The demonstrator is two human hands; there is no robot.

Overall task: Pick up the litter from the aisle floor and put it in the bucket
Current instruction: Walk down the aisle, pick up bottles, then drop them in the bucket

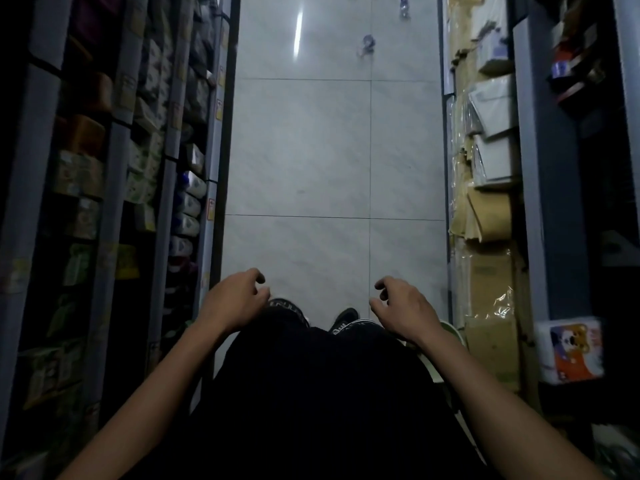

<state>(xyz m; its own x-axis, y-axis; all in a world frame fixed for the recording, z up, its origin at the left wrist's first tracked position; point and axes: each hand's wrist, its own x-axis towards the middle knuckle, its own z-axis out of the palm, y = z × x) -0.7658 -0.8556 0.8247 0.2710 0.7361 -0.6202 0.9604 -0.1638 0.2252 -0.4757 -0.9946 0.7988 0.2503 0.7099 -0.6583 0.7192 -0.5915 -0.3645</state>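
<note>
Far down the aisle a small crumpled piece of litter [367,45] lies on the pale tiled floor. Further off, near the top edge, lies a second piece that looks like a small bottle [404,6]. My left hand [235,299] and my right hand [403,308] hover low in front of me with fingers loosely curled, holding nothing. A pale green rim [459,336], perhaps the bucket, peeks out beside my right wrist, mostly hidden by my arm and body.
Dark shelving packed with goods [149,168] lines the left side. Cardboard boxes and wrapped stacks [485,209] line the right, with a white printed pack [569,349] low on the right shelf. My black shoes [343,320] stand on the tiles.
</note>
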